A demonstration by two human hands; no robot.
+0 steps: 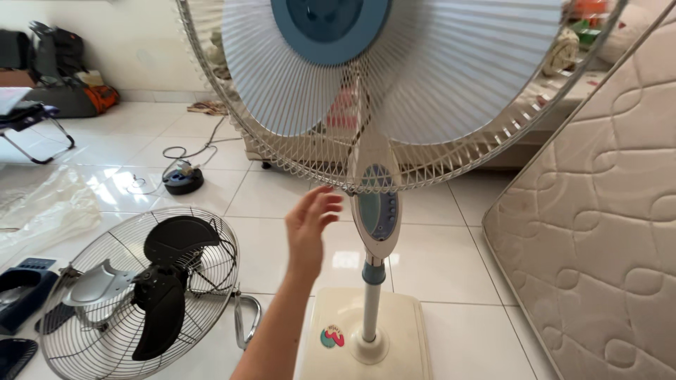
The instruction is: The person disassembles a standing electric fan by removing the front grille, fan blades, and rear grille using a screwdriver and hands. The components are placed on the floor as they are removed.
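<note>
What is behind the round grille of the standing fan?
Through the grille show pale blades, a blue hub and, dimly, low furniture. The blades cover the motor.

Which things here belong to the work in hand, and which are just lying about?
In hand:
- left hand, open, reaching toward the pedestal fan
- its control panel and grille rim

Lying about:
- black floor fan
- mattress
- plastic sheet
- bags
- cord

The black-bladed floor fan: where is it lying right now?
In the head view, the black-bladed floor fan lies lower left on the tiled floor, left of the pedestal fan.
</note>
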